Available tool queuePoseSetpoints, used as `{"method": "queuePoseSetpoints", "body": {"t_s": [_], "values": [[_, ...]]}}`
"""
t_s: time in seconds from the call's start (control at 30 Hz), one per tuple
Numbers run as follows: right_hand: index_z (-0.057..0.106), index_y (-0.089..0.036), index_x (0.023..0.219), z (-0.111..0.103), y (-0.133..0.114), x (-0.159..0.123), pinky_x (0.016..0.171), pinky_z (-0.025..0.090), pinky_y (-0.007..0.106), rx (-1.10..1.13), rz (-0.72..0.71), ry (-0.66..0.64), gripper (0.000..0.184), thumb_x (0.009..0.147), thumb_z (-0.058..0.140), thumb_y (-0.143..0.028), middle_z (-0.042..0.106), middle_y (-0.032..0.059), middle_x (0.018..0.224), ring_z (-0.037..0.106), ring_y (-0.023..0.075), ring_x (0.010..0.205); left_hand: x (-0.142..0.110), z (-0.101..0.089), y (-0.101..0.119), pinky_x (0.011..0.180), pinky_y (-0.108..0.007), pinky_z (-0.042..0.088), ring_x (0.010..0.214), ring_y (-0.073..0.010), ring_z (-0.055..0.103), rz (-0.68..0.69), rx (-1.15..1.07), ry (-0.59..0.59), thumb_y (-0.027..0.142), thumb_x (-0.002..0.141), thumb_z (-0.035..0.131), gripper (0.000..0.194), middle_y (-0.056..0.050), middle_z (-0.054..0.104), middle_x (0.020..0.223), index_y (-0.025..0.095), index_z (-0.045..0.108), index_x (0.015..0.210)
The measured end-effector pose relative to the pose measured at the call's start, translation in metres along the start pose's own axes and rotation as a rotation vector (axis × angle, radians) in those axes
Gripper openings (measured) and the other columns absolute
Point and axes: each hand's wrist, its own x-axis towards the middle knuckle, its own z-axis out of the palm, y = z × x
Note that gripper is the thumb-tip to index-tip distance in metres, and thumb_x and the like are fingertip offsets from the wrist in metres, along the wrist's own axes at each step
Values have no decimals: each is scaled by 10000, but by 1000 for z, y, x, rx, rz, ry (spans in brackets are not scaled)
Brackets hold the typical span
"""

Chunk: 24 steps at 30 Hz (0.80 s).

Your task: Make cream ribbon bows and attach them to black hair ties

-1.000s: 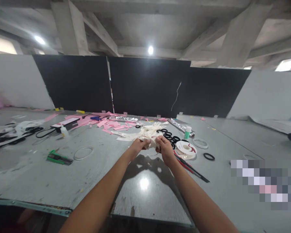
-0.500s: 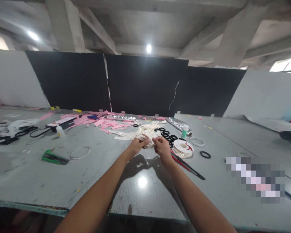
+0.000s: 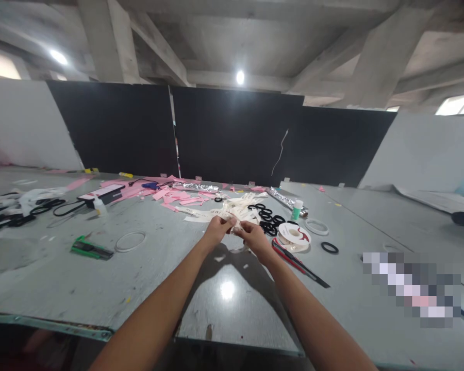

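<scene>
My left hand (image 3: 215,230) and my right hand (image 3: 251,236) are held close together above the grey table (image 3: 147,273), both pinched on a strip of cream ribbon (image 3: 232,225). Just beyond them lies a loose heap of cream ribbon strips (image 3: 232,207). A white ribbon spool (image 3: 294,234) sits right of my right hand, with several black rings (image 3: 268,219) behind it.
Pink strips (image 3: 178,197) and a foil roll (image 3: 286,198) lie at the back. A green cutter (image 3: 90,248) and a clear ring (image 3: 130,240) lie left. Red-handled scissors (image 3: 299,263), a black ring (image 3: 329,248) and a small bottle (image 3: 298,208) are on the right. Black panels (image 3: 224,134) stand behind.
My hands have drawn closer together on the ribbon, the right hand sliding left toward the left one. The camera view shifted slightly.
</scene>
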Motion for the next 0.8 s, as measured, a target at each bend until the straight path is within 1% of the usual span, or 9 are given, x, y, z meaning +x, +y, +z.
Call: {"method": "queuePoseSetpoints", "body": {"t_s": [0.17, 0.27, 0.33, 0.4, 0.5, 0.57, 0.63, 0.73, 0.8], "values": [[598, -180, 753, -5, 8, 5, 411, 328, 197, 77, 41, 134, 252, 660, 679, -401, 508, -58, 513, 413, 77, 427, -1, 0, 0, 573, -232, 412, 598, -114, 550, -125, -31, 18, 376, 618, 740, 330, -17, 610, 707, 146, 610, 816], [594, -189, 824, -9, 8, 7, 418, 344, 208, 156, 56, 176, 299, 713, 619, -466, 472, -62, 491, 426, 92, 416, 1, -6, -3, 584, -244, 426, 631, -123, 573, -211, -104, 156, 372, 689, 651, 246, -29, 615, 820, 173, 560, 800], [620, -192, 859, -12, 6, 8, 432, 359, 225, 78, 54, 198, 331, 727, 591, -494, 457, -58, 496, 418, 103, 422, 3, -11, -4, 584, -249, 422, 621, -121, 557, -211, -31, 277, 336, 731, 589, 178, -28, 599, 826, 180, 530, 790], [656, -195, 827, -17, 5, 10, 527, 421, 260, -130, -26, 249, 303, 697, 620, -467, 503, -29, 562, 488, 135, 524, 3, -13, -3, 619, -262, 424, 628, -125, 529, -57, 200, 424, 286, 749, 558, 120, -20, 575, 798, 187, 521, 808], [700, -185, 791, -23, 5, 11, 783, 443, 328, -458, -163, 272, 260, 636, 676, -391, 607, 47, 802, 568, 208, 816, -3, -11, 4, 768, -307, 432, 779, -166, 527, 382, 571, 539, 209, 755, 533, 136, -34, 567, 873, 197, 525, 890], [712, -172, 842, -27, 6, 12, 846, 420, 347, -581, -163, 252, 312, 626, 692, -396, 613, 82, 917, 565, 233, 893, -9, -7, 11, 881, -352, 406, 919, -202, 520, 597, 690, 508, 158, 760, 497, 182, -57, 570, 953, 192, 530, 935], [707, -169, 831, -30, 3, 11, 823, 420, 343, -647, -149, 245, 339, 625, 703, -437, 612, 86, 909, 562, 238, 881, -15, -4, 16, 956, -381, 368, 1020, -222, 502, 695, 736, 448, 115, 759, 462, 225, -73, 572, 1014, 186, 544, 957], [658, -179, 693, -30, -8, 8, 691, 414, 290, -571, -193, 150, 309, 701, 644, -488, 578, 31, 710, 540, 191, 738, -18, -2, 20, 992, -382, 349, 1078, -225, 495, 708, 702, 300, 106, 768, 454, 277, -78, 581, 1078, 184, 576, 1004], [601, -185, 649, -29, -17, 3, 536, 356, 244, -349, -159, 29, 337, 765, 577, -500, 473, -22, 553, 449, 126, 542, -16, -2, 20, 985, -365, 359, 1091, -220, 502, 626, 614, 145, 157, 797, 483, 297, -78, 591, 1116, 186, 589, 1073]]}}
